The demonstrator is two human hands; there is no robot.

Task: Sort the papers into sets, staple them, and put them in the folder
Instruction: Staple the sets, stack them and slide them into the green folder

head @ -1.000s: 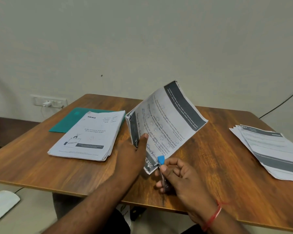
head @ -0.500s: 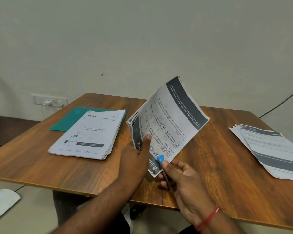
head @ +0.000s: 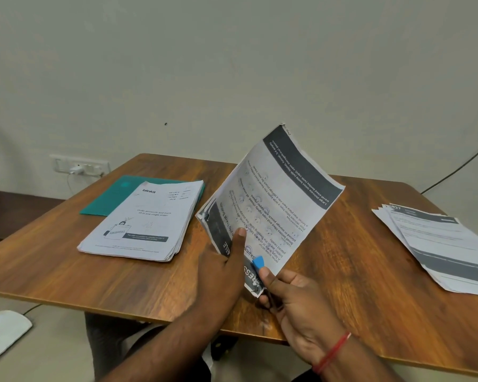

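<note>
The folder (head: 105, 199) was seen at left beneath a stack (head: 144, 221). The paper set (head: 276, 205) was gripped, raised, by the left hand (head: 221, 274). The stapler (head: 258, 262), clasped in the right hand (head: 295, 299), was set on its lower corner; sheet edges should be squared before pressing.

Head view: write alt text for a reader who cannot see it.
A left hand holds up printed papers over a wooden table while the right hand holds a blue-tipped stapler at their corner. Another stack overlaps a teal folder; loose sheets lie right.
</note>
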